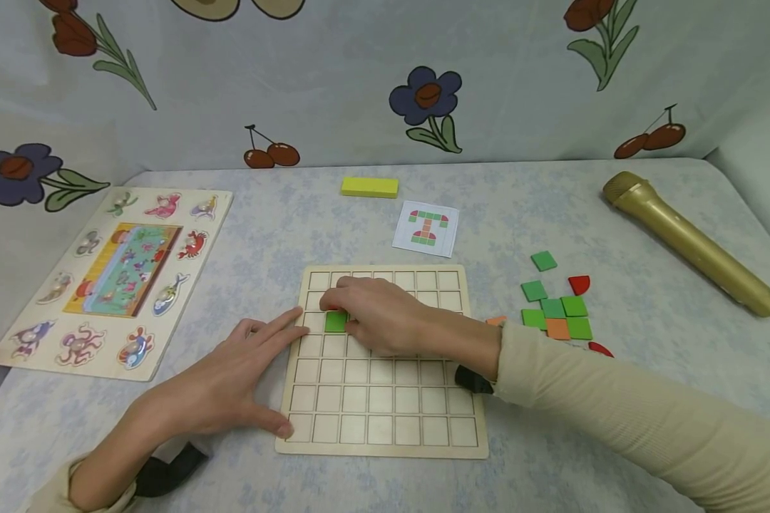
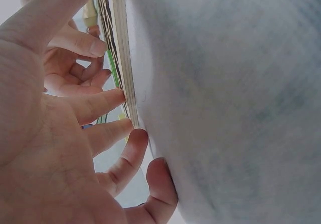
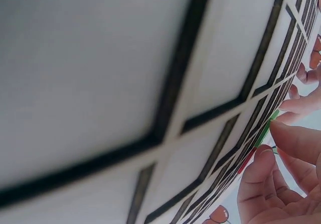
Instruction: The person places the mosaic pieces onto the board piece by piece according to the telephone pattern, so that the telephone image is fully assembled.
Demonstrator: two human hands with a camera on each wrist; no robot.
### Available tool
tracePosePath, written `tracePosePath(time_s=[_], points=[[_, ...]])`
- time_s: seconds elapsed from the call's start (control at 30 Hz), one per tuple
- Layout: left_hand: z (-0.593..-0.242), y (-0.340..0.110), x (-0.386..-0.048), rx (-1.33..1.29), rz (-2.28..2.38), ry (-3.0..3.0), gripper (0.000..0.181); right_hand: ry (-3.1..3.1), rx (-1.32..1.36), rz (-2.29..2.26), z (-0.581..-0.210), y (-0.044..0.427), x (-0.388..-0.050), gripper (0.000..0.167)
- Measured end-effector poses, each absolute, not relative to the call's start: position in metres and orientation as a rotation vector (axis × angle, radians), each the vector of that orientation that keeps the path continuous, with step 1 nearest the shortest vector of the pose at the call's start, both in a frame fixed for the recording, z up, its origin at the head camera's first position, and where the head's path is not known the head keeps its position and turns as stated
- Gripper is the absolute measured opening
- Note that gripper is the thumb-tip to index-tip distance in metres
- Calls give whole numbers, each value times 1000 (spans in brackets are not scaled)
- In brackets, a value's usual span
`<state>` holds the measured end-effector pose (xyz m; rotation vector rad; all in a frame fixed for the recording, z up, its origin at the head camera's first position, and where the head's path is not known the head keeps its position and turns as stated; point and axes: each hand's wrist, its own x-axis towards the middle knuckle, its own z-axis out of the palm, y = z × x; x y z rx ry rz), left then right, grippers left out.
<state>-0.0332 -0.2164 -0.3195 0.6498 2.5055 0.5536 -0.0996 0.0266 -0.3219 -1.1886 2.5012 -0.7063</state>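
Note:
My right hand (image 1: 385,317) is over the upper left of a wooden grid board (image 1: 381,449). Its thumb and index finger pinch a green square tile (image 1: 336,322) at a cell in the second column. A red piece (image 3: 246,161) lies beside that tile in the right wrist view; in the head view the fingers hide it. My left hand (image 1: 231,385) is spread along the board's left edge, fingertips and thumb touching it. Seen in the left wrist view, the fingers (image 2: 100,106) rest against the board's side (image 2: 128,58).
Green tiles (image 1: 553,308), an orange tile (image 1: 557,328) and red quarter-rounds (image 1: 579,284) lie right of the board, partly behind the sleeve. Behind it are a pattern card (image 1: 426,228) and a yellow block (image 1: 369,187). A picture puzzle (image 1: 112,285) lies left, a gold microphone (image 1: 693,242) right.

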Motion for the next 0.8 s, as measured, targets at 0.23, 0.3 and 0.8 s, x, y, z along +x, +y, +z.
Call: tracePosePath(time_s=[0.23, 0.3, 0.8], points=[[-320, -217, -34, 654, 562, 2502, 113, 2493, -1176, -722, -320, 30, -99, 30], [-321, -217, -34, 654, 563, 2501, 113, 2491, -1155, -732, -317, 34, -99, 30], [-321, -216, -34, 640, 558, 2509, 113, 2589, -879, -908, -311, 120, -95, 25]])
